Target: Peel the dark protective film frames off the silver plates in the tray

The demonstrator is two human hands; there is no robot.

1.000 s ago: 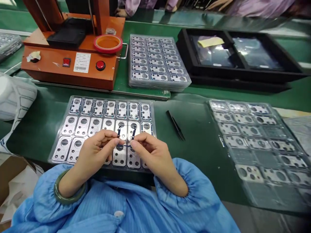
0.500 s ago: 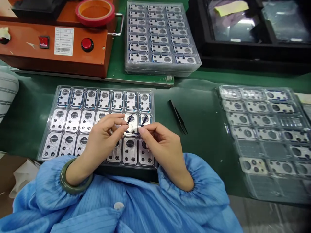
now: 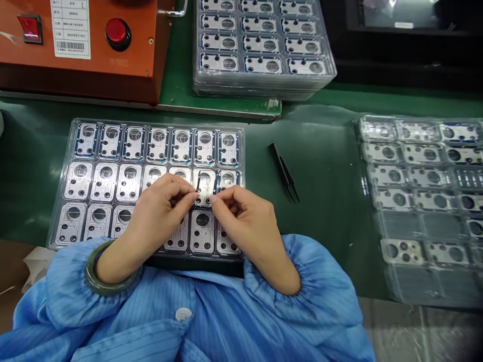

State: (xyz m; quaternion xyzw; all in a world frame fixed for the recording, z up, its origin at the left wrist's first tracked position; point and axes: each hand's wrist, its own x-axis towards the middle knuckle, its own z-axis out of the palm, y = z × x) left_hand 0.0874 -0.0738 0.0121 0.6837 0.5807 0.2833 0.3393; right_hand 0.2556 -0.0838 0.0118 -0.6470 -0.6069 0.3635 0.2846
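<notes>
A clear plastic tray point(image 3: 60, 201) holds rows of silver metal plates, each with a round window and small dark holes. My left hand point(image 3: 160, 213) is closed in a pinch on a thin dark strip point(image 3: 198, 182) at the left edge of one middle-row plate point(image 3: 206, 187). On that plate's right edge, my right hand point(image 3: 249, 221) pinches a second dark strip point(image 3: 214, 187). Both strips run upward from the fingertips, close to the plate. Whether they belong to one piece I cannot tell. The hands cover parts of the neighbouring plates.
Black tweezers point(image 3: 284, 172) lie right of the tray. Farther right is another clear tray point(image 3: 402, 226) with plates in some pockets. Behind stand a stack of filled trays point(image 3: 260, 83), an orange machine point(image 3: 132, 75) with red buttons, and a black case point(image 3: 377, 65).
The view has shifted closer and lower. Both hands have brought the dark strips down from above the plate to its left and right edges, slightly nearer together.
</notes>
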